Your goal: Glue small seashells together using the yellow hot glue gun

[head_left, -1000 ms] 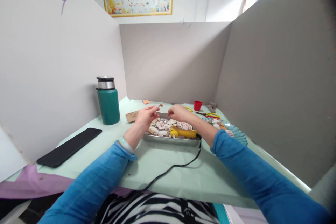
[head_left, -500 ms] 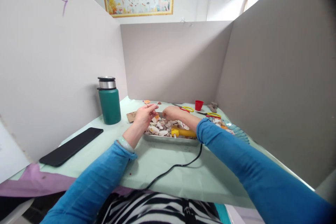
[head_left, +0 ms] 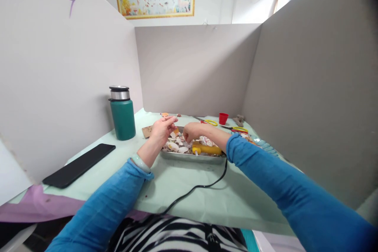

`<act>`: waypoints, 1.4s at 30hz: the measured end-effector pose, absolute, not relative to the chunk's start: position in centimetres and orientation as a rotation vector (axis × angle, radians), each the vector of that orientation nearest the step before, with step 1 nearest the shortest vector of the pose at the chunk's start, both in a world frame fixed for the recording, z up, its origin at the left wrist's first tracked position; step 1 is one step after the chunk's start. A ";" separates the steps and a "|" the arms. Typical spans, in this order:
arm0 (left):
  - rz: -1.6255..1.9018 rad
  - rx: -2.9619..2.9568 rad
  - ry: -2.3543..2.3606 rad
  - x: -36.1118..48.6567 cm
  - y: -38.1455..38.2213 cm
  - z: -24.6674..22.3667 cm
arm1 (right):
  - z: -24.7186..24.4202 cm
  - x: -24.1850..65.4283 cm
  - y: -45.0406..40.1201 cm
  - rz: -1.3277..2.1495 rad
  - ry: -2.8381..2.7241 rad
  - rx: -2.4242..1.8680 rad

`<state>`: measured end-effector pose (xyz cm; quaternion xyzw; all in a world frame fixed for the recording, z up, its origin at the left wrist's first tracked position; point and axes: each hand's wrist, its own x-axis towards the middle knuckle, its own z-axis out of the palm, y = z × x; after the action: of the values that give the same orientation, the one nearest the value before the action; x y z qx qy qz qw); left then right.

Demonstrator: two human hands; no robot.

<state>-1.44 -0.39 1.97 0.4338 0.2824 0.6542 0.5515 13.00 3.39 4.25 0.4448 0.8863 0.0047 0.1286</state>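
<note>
My left hand (head_left: 163, 129) hovers over the left end of a shallow metal tray (head_left: 191, 158), its thumb and fingertips pinched together. Whatever sits in that pinch is too small to name. Down among the white shells (head_left: 173, 146) in the tray reaches my right hand (head_left: 192, 130), fingers bent and pointing downward; its fingertips are partly hidden, so I cannot make out what they touch. A yellow glue gun (head_left: 208, 149) lies along the tray's front right, its pale nozzle toward the left. An orange piece (head_left: 176, 130) shows beside my left fingers.
A green bottle (head_left: 122, 114) and a black phone-like slab (head_left: 79, 165) stand and lie at left. Behind the tray are scissors (head_left: 211, 122), more scissors (head_left: 239, 129) and a red cup (head_left: 223, 118). A black cord (head_left: 191, 188) runs to the front edge. Grey panels enclose three sides.
My right hand has lowered from the tray's far edge into the shells, coming slightly nearer to me. My left hand keeps its pinch in nearly the same spot.
</note>
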 end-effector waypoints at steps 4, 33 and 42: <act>1.555 1.013 0.687 -1.4 -0.3 1.9 | 4.6 13.2 2.6 -0.068 2.571 1.178; 1.535 1.036 0.686 -1.3 -0.4 2.0 | 3.3 12.4 1.8 0.040 2.574 1.286; 1.521 1.014 0.676 -1.2 -0.5 2.1 | 4.6 14.3 3.1 0.066 2.782 1.416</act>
<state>-1.23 -0.50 2.10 0.4306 0.2871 0.6458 0.5614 14.29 3.12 4.55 0.4535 0.8910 0.0211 0.0096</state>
